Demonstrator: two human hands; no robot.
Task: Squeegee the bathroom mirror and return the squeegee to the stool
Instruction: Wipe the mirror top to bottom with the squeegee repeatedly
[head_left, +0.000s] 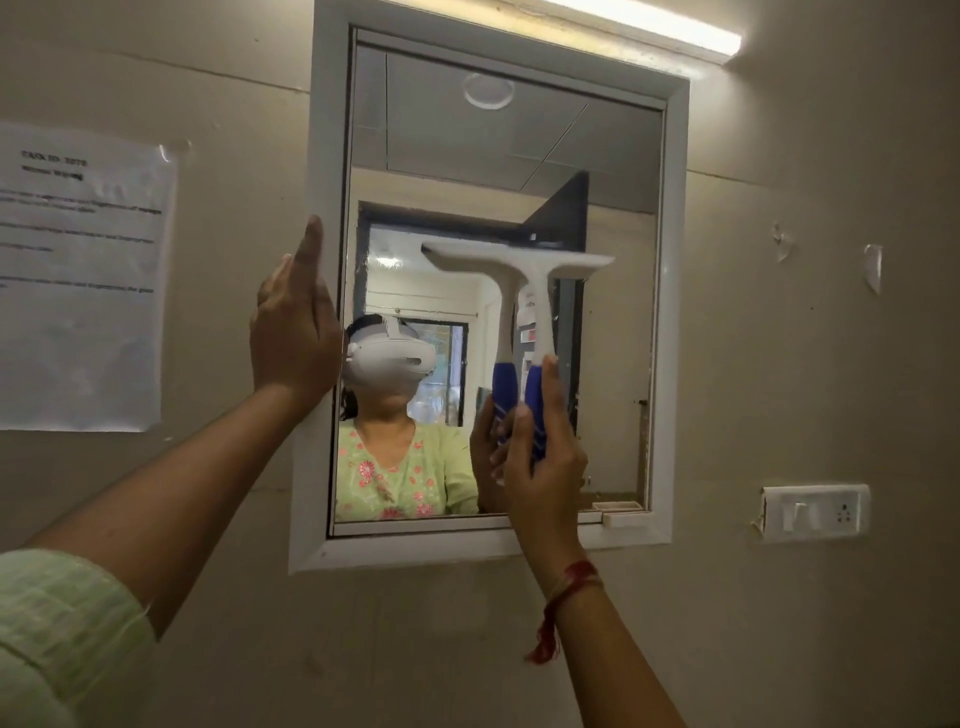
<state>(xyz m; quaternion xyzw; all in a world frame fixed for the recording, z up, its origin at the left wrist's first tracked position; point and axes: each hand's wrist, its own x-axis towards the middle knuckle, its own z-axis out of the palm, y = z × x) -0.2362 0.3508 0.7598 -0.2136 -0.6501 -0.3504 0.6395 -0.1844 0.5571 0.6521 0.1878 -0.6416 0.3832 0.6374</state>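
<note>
Here the squeegee (540, 306) is gripped by the right hand (543, 462), blade at 12 o'clock against the mirror (613, 364); the left hand (293, 338) is laid flat, fingers spread, at 9 o'clock.

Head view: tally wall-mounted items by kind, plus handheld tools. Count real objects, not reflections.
Mirror: 1
Tube light: 1
Printed paper sheet: 1
Switch plate: 1
Tape scraps: 2
Squeegee, held by its blue handle in the right hand: 1
Total: 7
The left hand rests on the mirror's frame.
</note>
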